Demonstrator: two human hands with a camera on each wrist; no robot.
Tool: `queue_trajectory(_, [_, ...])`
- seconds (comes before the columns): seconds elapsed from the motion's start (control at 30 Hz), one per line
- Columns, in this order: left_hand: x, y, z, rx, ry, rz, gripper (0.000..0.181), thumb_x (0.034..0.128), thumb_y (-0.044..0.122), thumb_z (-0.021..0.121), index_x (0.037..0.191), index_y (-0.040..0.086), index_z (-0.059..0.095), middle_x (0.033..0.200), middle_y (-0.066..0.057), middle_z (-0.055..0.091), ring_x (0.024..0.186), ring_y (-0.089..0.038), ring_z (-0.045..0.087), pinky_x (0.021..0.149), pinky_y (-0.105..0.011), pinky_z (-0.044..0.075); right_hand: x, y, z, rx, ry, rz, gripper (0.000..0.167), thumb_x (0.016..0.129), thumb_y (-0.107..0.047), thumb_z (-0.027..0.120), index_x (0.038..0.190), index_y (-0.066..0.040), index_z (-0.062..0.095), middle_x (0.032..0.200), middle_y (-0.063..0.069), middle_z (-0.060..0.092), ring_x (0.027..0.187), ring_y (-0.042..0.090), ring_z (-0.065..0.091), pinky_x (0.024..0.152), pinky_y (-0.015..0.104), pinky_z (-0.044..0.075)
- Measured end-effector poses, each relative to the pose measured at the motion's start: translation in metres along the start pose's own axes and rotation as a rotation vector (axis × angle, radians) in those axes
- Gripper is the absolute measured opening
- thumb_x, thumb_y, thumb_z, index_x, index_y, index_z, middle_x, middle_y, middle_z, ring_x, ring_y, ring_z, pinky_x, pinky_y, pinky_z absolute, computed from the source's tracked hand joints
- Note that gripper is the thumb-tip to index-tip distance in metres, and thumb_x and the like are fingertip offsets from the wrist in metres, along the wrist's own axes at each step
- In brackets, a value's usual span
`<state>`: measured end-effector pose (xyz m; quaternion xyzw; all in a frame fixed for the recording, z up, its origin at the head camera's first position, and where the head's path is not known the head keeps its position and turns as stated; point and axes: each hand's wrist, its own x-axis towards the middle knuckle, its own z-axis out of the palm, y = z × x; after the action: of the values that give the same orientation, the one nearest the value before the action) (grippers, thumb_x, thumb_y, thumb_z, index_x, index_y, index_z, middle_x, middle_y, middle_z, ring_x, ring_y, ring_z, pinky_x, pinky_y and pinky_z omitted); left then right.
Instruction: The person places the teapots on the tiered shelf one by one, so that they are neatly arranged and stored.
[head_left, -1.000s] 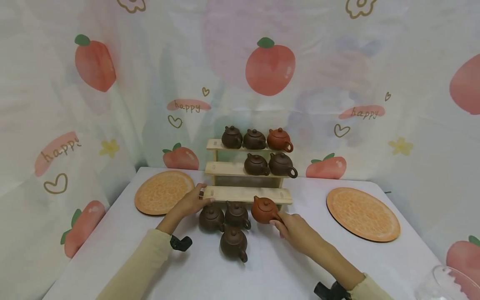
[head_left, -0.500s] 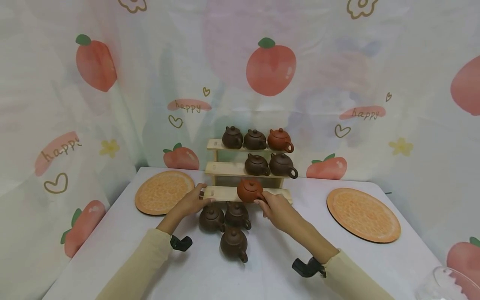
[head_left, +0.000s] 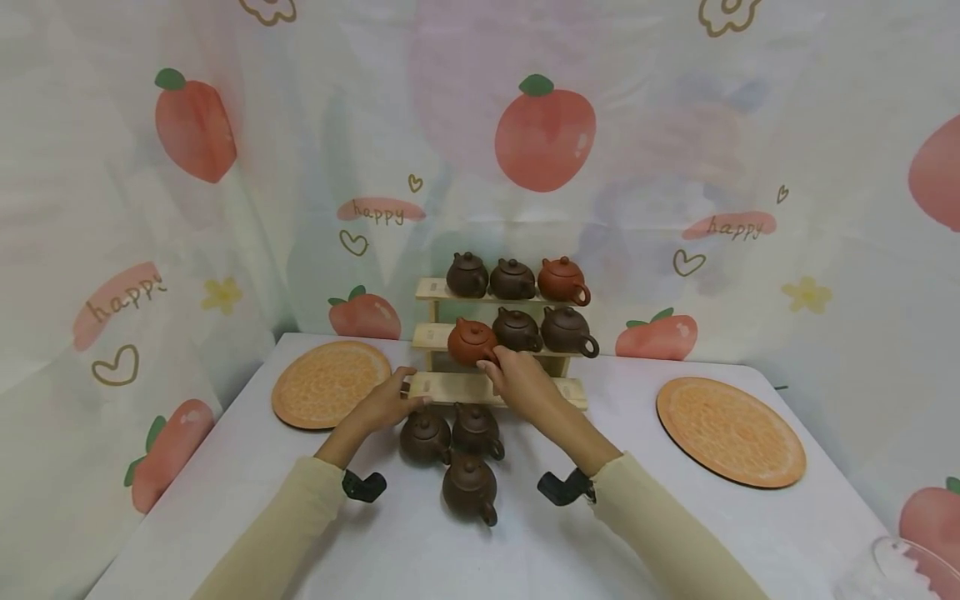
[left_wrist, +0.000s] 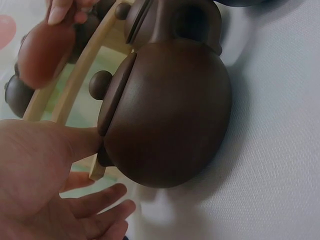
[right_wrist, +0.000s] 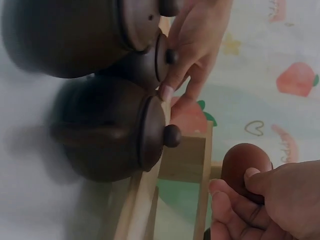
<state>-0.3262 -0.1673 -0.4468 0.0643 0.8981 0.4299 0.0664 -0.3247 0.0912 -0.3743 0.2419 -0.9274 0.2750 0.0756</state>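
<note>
My right hand (head_left: 525, 379) has thumb and fingers pinched on the red teapot (head_left: 471, 342), up at the middle tier (head_left: 429, 336), left side; touching it or not, I can't tell. My left hand (head_left: 384, 402) grips the bottom tier's (head_left: 457, 386) left end. Two dark teapots (head_left: 516, 328) sit alongside, three pots (head_left: 512, 281) line the top tier (head_left: 430, 287), three dark ones (head_left: 469, 487) stand on white cloth (head_left: 420, 558).

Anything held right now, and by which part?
Right hand: a red-brown teapot, by its handle. Left hand: the lowest shelf, pinched at its left end.
</note>
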Motion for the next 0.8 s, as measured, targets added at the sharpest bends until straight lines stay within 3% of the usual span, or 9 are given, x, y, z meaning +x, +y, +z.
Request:
queue_trajectory(0.23, [0.001, 0.0, -0.001, -0.001, -0.007, -0.023, 0.067, 0.1049, 0.03, 0.069, 0.155, 0.0, 0.037, 0.145, -0.03, 0.056, 0.135, -0.045, 0.056, 0.107, -0.058, 0.048, 0.022, -0.01, 0.004, -0.001, -0.029, 0.077, 0.03, 0.112, -0.028, 0.055, 0.101, -0.002, 0.065, 0.071, 0.005, 0.068, 0.06, 0.015, 0.065, 0.058, 0.031, 0.049])
queue_trajectory(0.37, [0.001, 0.0, -0.001, 0.01, -0.005, -0.024, 0.067, 0.1048, 0.031, 0.069, 0.156, 0.001, 0.037, 0.145, -0.03, 0.056, 0.134, -0.045, 0.056, 0.107, -0.058, 0.049, 0.032, -0.012, 0.007, -0.033, -0.036, 0.12, 0.033, 0.112, -0.031, 0.054, 0.107, -0.001, 0.067, 0.073, 0.006, 0.07, 0.063, 0.017, 0.068, 0.064, 0.036, 0.054])
queue_trajectory(0.8, [0.001, -0.001, -0.001, 0.009, -0.004, -0.012, 0.067, 0.1053, 0.03, 0.068, 0.156, 0.0, 0.037, 0.144, -0.03, 0.057, 0.133, -0.045, 0.057, 0.106, -0.057, 0.049, 0.043, -0.012, 0.011, -0.063, -0.046, 0.168, 0.033, 0.112, -0.031, 0.056, 0.109, -0.001, 0.069, 0.077, 0.007, 0.072, 0.064, 0.02, 0.069, 0.066, 0.037, 0.053])
